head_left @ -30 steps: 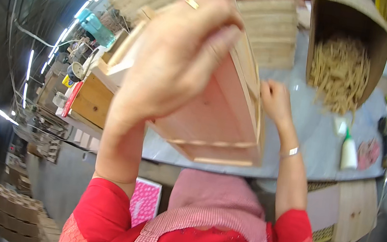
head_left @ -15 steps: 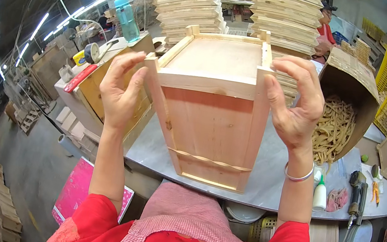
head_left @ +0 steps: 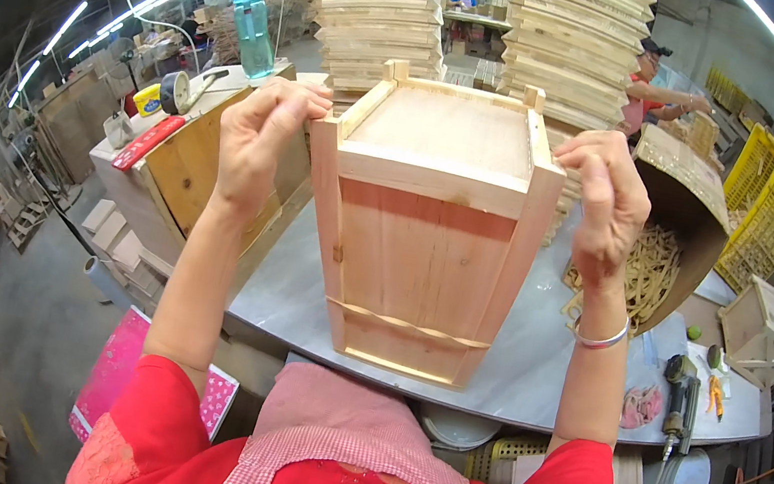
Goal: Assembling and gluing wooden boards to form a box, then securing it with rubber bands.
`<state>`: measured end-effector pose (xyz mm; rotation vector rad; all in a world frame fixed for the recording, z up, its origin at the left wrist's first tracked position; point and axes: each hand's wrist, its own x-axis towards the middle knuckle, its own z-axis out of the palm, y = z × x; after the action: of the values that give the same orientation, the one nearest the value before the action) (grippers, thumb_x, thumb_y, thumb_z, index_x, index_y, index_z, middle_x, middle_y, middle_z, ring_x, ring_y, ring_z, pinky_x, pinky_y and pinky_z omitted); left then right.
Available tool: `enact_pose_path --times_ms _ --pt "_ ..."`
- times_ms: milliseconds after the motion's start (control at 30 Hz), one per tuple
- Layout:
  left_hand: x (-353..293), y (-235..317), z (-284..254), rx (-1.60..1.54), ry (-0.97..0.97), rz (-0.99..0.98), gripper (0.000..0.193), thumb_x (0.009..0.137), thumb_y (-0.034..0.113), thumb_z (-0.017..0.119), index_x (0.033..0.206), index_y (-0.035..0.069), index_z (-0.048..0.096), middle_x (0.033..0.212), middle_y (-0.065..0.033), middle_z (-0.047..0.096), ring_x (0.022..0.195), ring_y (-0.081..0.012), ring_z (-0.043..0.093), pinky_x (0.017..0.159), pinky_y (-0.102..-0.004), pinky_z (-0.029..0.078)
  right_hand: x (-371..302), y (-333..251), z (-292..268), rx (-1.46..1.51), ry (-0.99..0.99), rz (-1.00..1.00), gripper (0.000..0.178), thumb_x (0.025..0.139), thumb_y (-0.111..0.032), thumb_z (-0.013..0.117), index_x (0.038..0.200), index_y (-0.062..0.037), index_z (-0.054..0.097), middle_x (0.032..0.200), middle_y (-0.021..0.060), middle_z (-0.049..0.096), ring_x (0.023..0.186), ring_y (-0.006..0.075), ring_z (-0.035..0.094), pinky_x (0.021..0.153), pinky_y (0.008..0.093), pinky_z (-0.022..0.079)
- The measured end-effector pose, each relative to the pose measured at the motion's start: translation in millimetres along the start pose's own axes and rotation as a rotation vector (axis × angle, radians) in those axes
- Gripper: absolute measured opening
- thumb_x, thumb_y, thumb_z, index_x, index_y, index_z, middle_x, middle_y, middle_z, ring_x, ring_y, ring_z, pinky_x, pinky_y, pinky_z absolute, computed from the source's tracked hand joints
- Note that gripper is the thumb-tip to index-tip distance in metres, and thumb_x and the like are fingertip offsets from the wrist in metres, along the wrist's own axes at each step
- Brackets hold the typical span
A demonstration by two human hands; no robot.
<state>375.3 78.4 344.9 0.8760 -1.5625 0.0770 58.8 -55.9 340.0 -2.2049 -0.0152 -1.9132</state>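
Observation:
In front of me a tall wooden box stands on the grey tabletop, with a recessed panel at its upper end and posts jutting up at the corners. A twisted tan band stretches across its near face, low down. My left hand is closed at the top of the left near post, fingertips against the wood. At the top of the right near post, my right hand is likewise closed, fingers curled in; a silver bangle circles that wrist. The exact grip of the fingertips is partly hidden.
A cardboard box of tan bands lies tipped at right, near a yellow crate and a power tool. Tall wood stacks rise behind. Left, a cabinet carries a teal bottle. A co-worker works far right.
My fingers, spread apart before, have closed in at the box's post tops. The view has shifted a little, and the co-worker at far right has reached an arm out.

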Motion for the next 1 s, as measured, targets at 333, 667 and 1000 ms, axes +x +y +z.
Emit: enact_pose_path --times_ms 333,667,1000 --pt "78 -102 38 0.26 -0.128 -0.228 0.032 0.095 0.031 0.062 0.117 0.01 0.071 0.108 -0.0112 0.073 0.097 -0.0179 0.067 0.085 -0.0301 0.051 33 124 9 -0.207 -0.227 0.292 0.022 0.094 -0.016 0.061 0.103 0.0015 0.071 0.101 0.0097 0.068 0.082 0.0172 0.064 0.074 0.0272 0.05" --pt "92 -119 34 0.45 -0.26 -0.074 0.031 0.094 0.031 0.061 0.106 0.006 0.075 0.104 -0.0109 0.074 0.097 -0.0268 0.07 0.085 -0.0357 0.053 30 137 11 -0.166 -0.139 0.228 0.017 0.092 -0.013 0.066 0.091 0.0027 0.072 0.084 0.0056 0.065 0.07 0.0104 0.058 0.065 0.0234 0.046" --pt "96 -144 74 -0.712 -0.143 -0.955 0.048 0.105 0.037 0.038 0.107 -0.002 0.067 0.103 -0.0131 0.069 0.091 -0.0234 0.065 0.085 -0.0385 0.052 12 173 15 0.036 -0.001 0.638 0.036 0.099 -0.029 0.059 0.08 0.001 0.066 0.074 -0.0038 0.059 0.069 0.0061 0.049 0.065 0.0219 0.041"
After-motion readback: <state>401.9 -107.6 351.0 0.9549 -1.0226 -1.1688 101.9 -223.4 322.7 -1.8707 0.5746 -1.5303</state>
